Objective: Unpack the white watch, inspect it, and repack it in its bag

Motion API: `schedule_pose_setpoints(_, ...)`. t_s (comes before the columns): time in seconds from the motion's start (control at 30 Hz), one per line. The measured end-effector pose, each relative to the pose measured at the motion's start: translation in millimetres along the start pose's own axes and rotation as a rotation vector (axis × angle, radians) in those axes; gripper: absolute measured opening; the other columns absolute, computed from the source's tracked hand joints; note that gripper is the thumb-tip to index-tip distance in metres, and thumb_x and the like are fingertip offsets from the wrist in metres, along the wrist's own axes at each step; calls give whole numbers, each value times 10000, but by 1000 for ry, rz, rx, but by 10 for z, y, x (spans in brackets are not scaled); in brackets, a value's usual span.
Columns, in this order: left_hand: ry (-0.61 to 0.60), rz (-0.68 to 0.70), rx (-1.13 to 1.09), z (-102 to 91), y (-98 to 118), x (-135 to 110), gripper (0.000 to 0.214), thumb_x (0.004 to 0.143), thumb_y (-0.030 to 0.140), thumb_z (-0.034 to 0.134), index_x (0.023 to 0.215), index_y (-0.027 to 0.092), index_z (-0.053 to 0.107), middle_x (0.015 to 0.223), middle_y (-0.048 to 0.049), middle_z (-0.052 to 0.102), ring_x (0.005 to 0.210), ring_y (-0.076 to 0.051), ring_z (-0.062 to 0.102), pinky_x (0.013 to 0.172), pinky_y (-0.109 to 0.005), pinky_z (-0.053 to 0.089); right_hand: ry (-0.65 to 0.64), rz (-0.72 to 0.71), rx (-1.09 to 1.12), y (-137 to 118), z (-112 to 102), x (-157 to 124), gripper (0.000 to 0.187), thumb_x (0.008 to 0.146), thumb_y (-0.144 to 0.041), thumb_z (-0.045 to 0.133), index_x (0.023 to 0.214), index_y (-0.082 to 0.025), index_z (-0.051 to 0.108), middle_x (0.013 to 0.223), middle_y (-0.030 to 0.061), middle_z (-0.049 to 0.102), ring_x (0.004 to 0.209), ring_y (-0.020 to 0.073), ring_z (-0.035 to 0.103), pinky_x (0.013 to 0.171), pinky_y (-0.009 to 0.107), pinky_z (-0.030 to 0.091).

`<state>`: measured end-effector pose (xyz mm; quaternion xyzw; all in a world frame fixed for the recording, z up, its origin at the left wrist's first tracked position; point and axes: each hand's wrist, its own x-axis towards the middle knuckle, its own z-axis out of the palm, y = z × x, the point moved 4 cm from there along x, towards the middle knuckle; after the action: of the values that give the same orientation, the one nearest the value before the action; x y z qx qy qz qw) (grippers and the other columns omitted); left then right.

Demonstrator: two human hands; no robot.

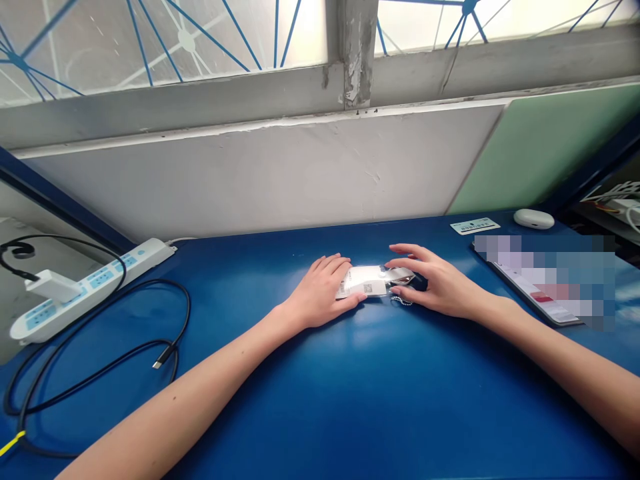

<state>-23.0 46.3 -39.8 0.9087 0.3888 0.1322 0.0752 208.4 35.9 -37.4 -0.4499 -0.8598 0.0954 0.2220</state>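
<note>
A small clear plastic packet with a white printed label lies on the blue table, a square code visible on its near corner. My left hand rests flat over the packet's left end, which is hidden beneath it, with the thumb stretched along the near edge. At the packet's right end is a small silvery piece, its kind unclear, beside a short ball chain. Around that end my right hand arches with thumb and fingers apart; whether a fingertip touches the piece I cannot tell.
On the left, a white power strip holds a white charger; its black cable loops across the table. To the right lie a tablet-like device, partly pixelated, a white card and a white rounded case. A wall panel borders the back.
</note>
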Motion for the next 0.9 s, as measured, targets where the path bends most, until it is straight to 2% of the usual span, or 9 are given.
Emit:
schedule_pose_setpoints(0.23, 7, -3, -12, -7, 13, 0, 614, 937, 577, 534, 1350, 125, 498, 1440, -194, 528, 1405, -358, 419, 1168, -533, 312, 6, 5, 72, -4, 110, 10, 375, 925, -439, 588, 1226, -237, 682, 1463, 159, 523, 1299, 340, 550, 1017, 499, 520)
schedule_pose_setpoints(0.47, 25, -13, -11, -13, 12, -2, 597, 920, 558, 569, 1343, 142, 509, 1431, -177, 541, 1394, -352, 436, 1166, -532, 320, -18, -45, 146, -11, -13, 32, 252, 955, -366, 530, 1141, -251, 656, 1406, 134, 569, 1208, 306, 619, 955, 456, 555)
schedule_pose_setpoints(0.57, 32, -4, -14, -24, 18, -3, 573, 928, 560, 558, 1323, 147, 524, 1425, -168, 546, 1384, -345, 447, 1163, -516, 331, 18, -33, 171, 64, -85, 50, 247, 961, -380, 518, 1127, -240, 635, 1252, 129, 653, 1100, 291, 660, 872, 424, 572)
schedule_pose_setpoints(0.7, 34, -4, -24, -38, 20, -7, 543, 946, 561, 525, 1297, 148, 540, 1410, -169, 553, 1371, -342, 460, 1153, -516, 346, 142, 1, 156, 142, -233, 65, 225, 954, -399, 538, 1089, -244, 630, 1074, 97, 693, 966, 275, 677, 795, 408, 560)
schedule_pose_setpoints(0.8, 32, -15, -41, -36, 16, -13, 550, 941, 558, 535, 1297, 138, 545, 1423, -175, 538, 1372, -347, 456, 1142, -509, 364, 301, 3, 110, 155, -401, 51, 200, 956, -377, 541, 1089, -266, 643, 1071, 84, 685, 981, 282, 669, 824, 424, 542)
schedule_pose_setpoints(0.9, 12, -30, -58, -24, 30, -23, 594, 937, 582, 529, 1332, 138, 531, 1458, -174, 506, 1403, -355, 414, 1157, -523, 342, 496, 80, 70, 213, -537, 13, 182, 950, -382, 553, 1067, -290, 658, 1038, 79, 690, 969, 303, 669, 844, 450, 527)
